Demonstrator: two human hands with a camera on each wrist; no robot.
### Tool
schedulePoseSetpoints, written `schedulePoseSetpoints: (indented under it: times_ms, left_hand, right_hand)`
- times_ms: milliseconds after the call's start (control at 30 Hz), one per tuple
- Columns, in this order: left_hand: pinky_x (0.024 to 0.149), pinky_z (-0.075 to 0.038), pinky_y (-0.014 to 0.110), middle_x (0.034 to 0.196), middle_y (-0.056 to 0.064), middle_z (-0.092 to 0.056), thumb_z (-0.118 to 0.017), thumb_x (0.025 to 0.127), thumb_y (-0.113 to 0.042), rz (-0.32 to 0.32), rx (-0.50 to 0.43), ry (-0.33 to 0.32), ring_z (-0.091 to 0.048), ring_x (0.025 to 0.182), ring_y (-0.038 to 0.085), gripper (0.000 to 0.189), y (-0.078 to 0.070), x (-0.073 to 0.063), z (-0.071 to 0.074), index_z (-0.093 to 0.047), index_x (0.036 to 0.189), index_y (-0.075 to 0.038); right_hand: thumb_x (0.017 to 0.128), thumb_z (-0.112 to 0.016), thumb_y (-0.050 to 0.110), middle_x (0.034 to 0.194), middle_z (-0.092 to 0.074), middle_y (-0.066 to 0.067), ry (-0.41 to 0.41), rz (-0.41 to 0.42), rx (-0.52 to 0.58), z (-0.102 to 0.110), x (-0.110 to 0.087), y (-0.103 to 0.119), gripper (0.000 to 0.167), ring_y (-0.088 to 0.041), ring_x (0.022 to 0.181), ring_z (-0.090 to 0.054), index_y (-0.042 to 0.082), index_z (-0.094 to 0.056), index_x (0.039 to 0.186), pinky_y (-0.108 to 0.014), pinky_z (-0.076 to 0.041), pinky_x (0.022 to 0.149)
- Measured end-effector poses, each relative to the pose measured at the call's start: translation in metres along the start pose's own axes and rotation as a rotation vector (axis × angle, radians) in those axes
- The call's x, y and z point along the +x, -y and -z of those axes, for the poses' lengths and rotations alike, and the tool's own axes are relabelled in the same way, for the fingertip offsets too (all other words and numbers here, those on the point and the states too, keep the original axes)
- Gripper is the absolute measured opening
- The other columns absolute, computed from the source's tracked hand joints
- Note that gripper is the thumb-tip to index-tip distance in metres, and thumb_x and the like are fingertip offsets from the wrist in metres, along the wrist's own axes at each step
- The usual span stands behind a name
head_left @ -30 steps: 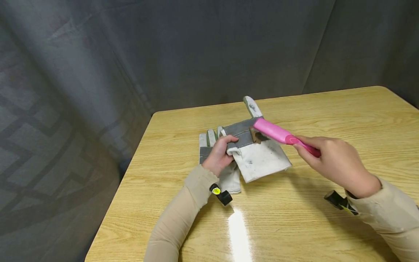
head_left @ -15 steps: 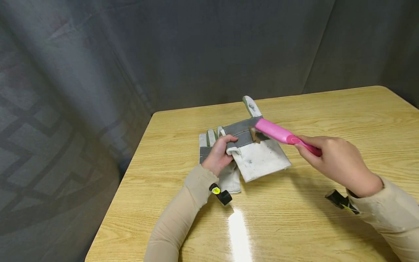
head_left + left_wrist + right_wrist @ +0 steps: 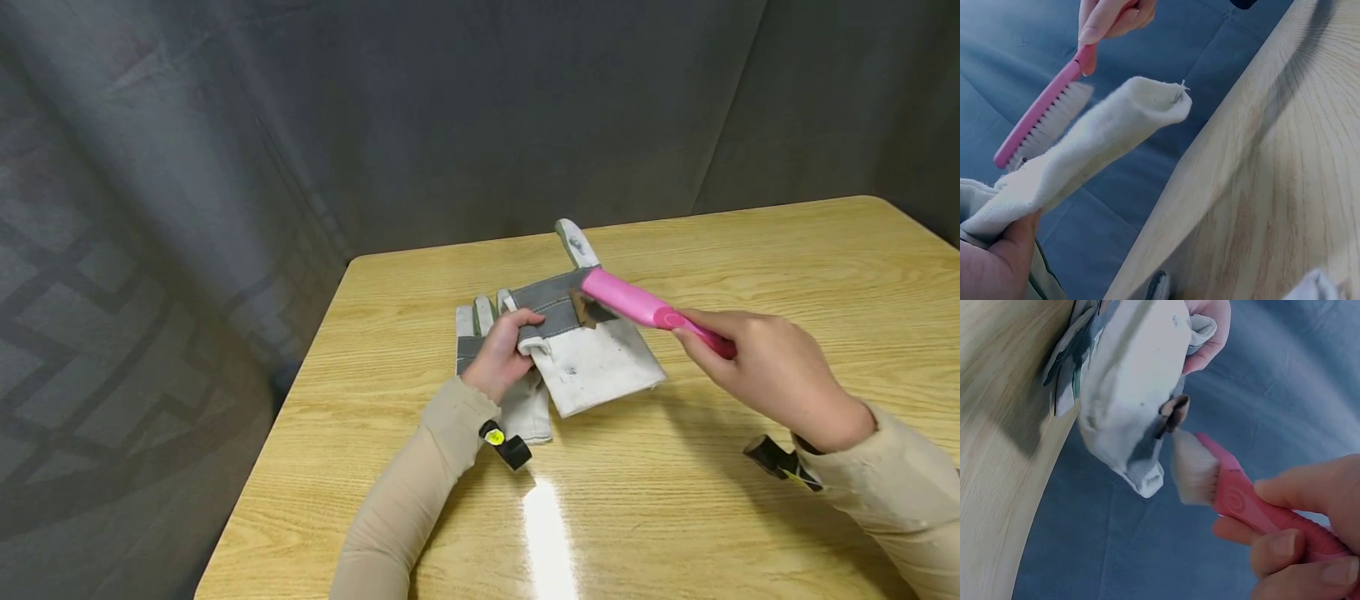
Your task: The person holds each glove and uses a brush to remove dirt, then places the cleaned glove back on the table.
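In the head view my left hand grips the side of a white work glove with grey bands, held up at a tilt with its cuff toward me. Dark smudges mark the cloth, and a brown scrap sits on the grey part. My right hand holds a pink brush by its handle. White bristles show in the left wrist view, right at the glove's surface. A second glove lies on the table, partly hidden below the left hand and the held glove.
The wooden table has a bright light reflection near its front. Dark grey curtain hangs behind the table and along its left side. Black camera mounts are strapped at both wrists.
The brush moves slightly right, then back left over the glove, in small shifts. The held glove's cuff edge stirs a little; the left hand keeps its place.
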State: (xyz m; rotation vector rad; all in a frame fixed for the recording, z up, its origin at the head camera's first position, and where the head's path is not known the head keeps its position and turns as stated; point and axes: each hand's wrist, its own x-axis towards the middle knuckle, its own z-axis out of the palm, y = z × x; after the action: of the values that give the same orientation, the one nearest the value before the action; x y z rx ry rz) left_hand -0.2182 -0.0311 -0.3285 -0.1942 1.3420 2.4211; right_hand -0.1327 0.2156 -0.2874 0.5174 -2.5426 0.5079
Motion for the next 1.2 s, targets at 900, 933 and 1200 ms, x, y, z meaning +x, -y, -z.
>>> schedulePoseSetpoints:
  times_ms: [900,933,1200]
  left_hand:
    - [0.072,-0.051,0.017,0.089,0.001,-0.057,-0.038,0.084,0.003,-0.029,0.006,0.017,-0.058,0.083,0.009,0.016,0.0019,0.0007,0.0000,-0.049,0.087,-0.008]
    - [0.072,-0.051,0.016,0.089,0.001,-0.057,-0.038,0.084,0.003,-0.029,0.006,0.017,-0.058,0.083,0.009,0.016,0.0019,0.0006,-0.0001,-0.049,0.086,-0.008]
    - [0.074,-0.050,0.018,0.089,0.000,-0.056,-0.038,0.083,0.003,-0.033,-0.009,0.009,-0.057,0.084,0.009,0.016,0.0020,0.0004,-0.0020,-0.049,0.088,-0.009]
  right_hand:
    - [0.083,-0.067,0.022,0.049,-0.029,0.008,-0.018,0.019,-0.001,-0.0011,-0.0003,0.0029,0.022,-0.001,0.046,-0.019,0.006,-0.072,0.097,-0.019,-0.016,0.043]
    - [0.083,-0.067,0.022,0.049,-0.028,0.008,-0.016,0.018,-0.003,-0.0011,-0.0004,0.0026,0.023,-0.001,0.046,-0.019,0.006,-0.072,0.097,-0.019,-0.016,0.043]
    - [0.084,-0.066,0.022,0.049,-0.030,0.008,-0.003,0.007,-0.010,-0.0007,-0.0004,0.0013,0.021,-0.002,0.045,-0.020,0.007,-0.072,0.096,-0.019,-0.017,0.042]
